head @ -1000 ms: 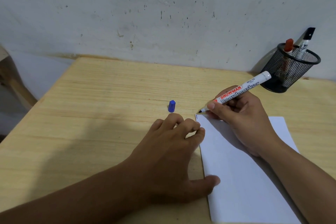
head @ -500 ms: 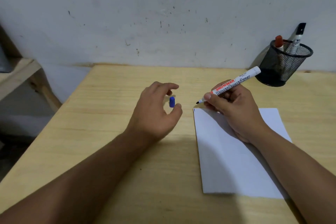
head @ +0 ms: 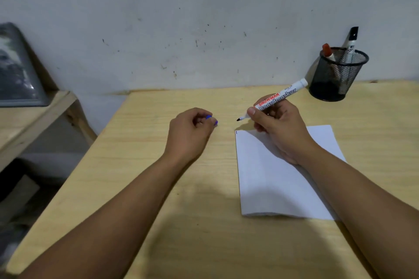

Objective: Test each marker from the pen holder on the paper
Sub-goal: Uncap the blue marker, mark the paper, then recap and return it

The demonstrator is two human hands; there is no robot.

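Observation:
My right hand (head: pixel 280 130) grips an uncapped white board marker (head: pixel 277 99), its dark tip pointing left just above the top-left corner of the white paper (head: pixel 272 179). A tiny mark sits at that corner. My left hand (head: pixel 189 132) is closed around the small blue marker cap (head: pixel 209 117), lifted off the table to the left of the paper. The black mesh pen holder (head: pixel 335 77) stands at the back right against the wall, holding a red-capped marker (head: pixel 327 51) and a black-capped marker (head: pixel 352 39).
The wooden table (head: pixel 158 199) ends at its left edge near my left forearm. A lower wooden shelf (head: pixel 29 118) with a grey object (head: pixel 15 68) stands to the left. The stained wall rises right behind the table.
My left hand left the paper's edge, reached to the blue cap on the table and closed on it. The marker tip has lifted slightly off the paper.

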